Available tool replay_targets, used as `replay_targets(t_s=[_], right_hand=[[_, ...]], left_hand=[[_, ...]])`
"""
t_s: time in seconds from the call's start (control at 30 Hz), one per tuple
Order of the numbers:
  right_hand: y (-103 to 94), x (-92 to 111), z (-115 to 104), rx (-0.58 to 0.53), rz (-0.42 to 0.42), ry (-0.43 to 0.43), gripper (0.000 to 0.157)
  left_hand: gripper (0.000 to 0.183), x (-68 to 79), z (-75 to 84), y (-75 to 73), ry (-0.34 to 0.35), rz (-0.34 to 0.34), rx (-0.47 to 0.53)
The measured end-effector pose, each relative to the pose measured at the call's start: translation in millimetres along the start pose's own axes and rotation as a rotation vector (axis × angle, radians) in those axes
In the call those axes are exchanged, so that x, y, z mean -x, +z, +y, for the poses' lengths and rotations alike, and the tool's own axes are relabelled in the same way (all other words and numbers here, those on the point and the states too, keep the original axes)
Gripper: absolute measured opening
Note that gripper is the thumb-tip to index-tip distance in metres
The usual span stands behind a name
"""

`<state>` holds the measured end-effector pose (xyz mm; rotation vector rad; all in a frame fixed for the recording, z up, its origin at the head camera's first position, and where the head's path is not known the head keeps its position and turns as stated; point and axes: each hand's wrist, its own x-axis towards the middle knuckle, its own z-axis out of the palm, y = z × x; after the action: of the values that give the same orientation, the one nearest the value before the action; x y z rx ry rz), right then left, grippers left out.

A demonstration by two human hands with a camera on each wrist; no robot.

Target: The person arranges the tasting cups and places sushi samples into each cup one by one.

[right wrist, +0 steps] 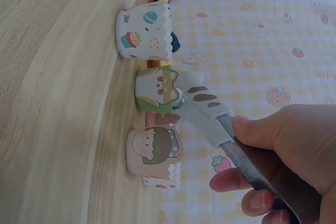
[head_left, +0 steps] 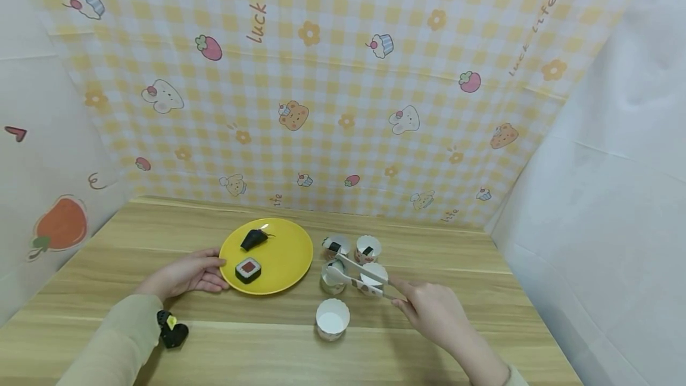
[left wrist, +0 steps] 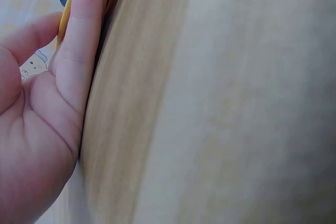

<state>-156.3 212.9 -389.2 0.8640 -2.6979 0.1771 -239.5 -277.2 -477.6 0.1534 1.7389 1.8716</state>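
A yellow plate (head_left: pixel 286 261) bears a sushi roll piece (head_left: pixel 248 270) with a red centre and a dark cone-shaped piece (head_left: pixel 254 239). At the plate's left rim, my left hand (head_left: pixel 195 273) pinches the edge, thumb above and fingers beneath. My right hand (head_left: pixel 431 308) grips metal tongs (right wrist: pixel 244 163) with white paw-like tips. Those tips stand apart at the mouth of a green animal-face paper cup (right wrist: pixel 157 90), where a small piece of food (right wrist: pixel 179 98) shows at the rim. Part of that cup is hidden behind the tongs in the head view.
Behind the tongs, a back-left cup (head_left: pixel 336 253) and a back-right cup (head_left: pixel 368 246) each hold a black-and-white piece. A white-lined cup (head_left: pixel 373 276) sits under the tongs' arms, another (head_left: pixel 332 319) nearer me. A black wrist-camera mount (head_left: pixel 172 331) shows by the left sleeve.
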Motion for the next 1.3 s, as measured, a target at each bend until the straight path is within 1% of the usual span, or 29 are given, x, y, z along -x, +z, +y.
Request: replay_targets(t_s=[0.27,0.4,0.63,0.83,1.3], right_hand=[[-1.1,-0.1,0.8,0.011,-0.026,0.031,0.037],[-1.7,-0.4,0.8,0.02,-0.028,0.028,0.037],[-1.7,-0.8,0.3,0.015,-0.024,0.028,0.037],[-2.6,-1.1,-0.5,0.021,-0.037,0.028,0.038],[-2.9,-3.2,-4.0,-0.01,-0.035,0.046,0.038]], left_hand=[[0.066,-1.5,-1.2,-1.4,0.006,-0.008,-0.001],[0.066,-1.4,-0.7,-1.0,0.011,-0.014,-0.004],[0.066,-2.4,-1.5,-1.5,0.002,-0.005,-0.002],[0.067,-2.8,-2.6,-2.7,0.005,-0.015,-0.003],[0.062,-1.7,-2.4,-2.5,0.003,-0.006,0.001]])
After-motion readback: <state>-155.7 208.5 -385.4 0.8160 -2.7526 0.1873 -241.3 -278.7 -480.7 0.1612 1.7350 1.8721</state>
